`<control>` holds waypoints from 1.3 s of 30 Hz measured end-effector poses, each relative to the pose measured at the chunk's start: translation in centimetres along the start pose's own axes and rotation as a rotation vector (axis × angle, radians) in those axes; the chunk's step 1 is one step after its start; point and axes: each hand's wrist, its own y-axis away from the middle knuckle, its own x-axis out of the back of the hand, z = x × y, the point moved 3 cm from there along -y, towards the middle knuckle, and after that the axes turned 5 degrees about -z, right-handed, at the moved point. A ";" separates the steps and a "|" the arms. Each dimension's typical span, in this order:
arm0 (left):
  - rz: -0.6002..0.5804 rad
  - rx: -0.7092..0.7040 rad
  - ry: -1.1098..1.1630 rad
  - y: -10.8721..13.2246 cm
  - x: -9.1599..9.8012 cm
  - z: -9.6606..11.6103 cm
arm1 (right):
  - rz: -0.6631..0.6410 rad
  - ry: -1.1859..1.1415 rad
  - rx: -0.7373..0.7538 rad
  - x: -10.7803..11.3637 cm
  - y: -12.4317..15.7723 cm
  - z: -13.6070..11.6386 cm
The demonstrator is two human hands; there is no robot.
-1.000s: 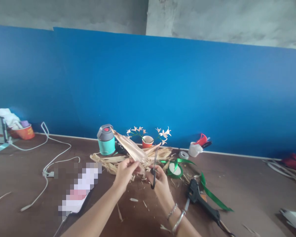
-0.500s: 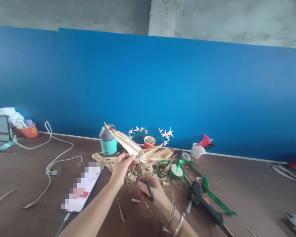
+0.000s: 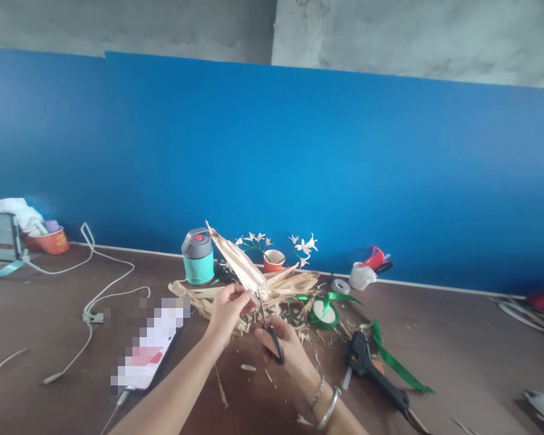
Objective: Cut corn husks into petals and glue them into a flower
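Note:
My left hand (image 3: 230,311) is closed on the lower end of a long, pale dried corn husk (image 3: 238,260), whose pointed tip leans up and to the left. In my right hand (image 3: 285,344) are black-handled scissors (image 3: 271,338), their blades pointing up at the husk's lower end beside my left fingertips. Whether the blades are parted is too small to tell. Behind and below both hands lies a heap of dried husks (image 3: 299,284) with scraps scattered around it. A spool of green ribbon (image 3: 325,314) rests just right of the heap.
A teal and grey jar (image 3: 198,260) and an orange cup (image 3: 274,260) with pale flowers stand by the blue partition (image 3: 299,151). At right lies a black glue gun (image 3: 376,374). A phone (image 3: 152,350) and white cables (image 3: 90,302) lie to the left.
The husk has swung a little to the right and more upright, uncovering the jar's lid. Both hands have shifted slightly right, still holding the husk and the scissors.

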 end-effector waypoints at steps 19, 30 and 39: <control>-0.042 0.016 0.039 -0.1 0.1 0.2 | 0.056 0.031 0.011 -0.2 0.1 -1.1; -0.057 0.026 0.029 -0.1 0.1 0.4 | 0.048 0.036 0.028 0.0 0.1 -1.1; -0.053 0.007 0.017 -0.2 0.4 0.4 | 0.045 0.060 0.010 0.0 0.2 -1.5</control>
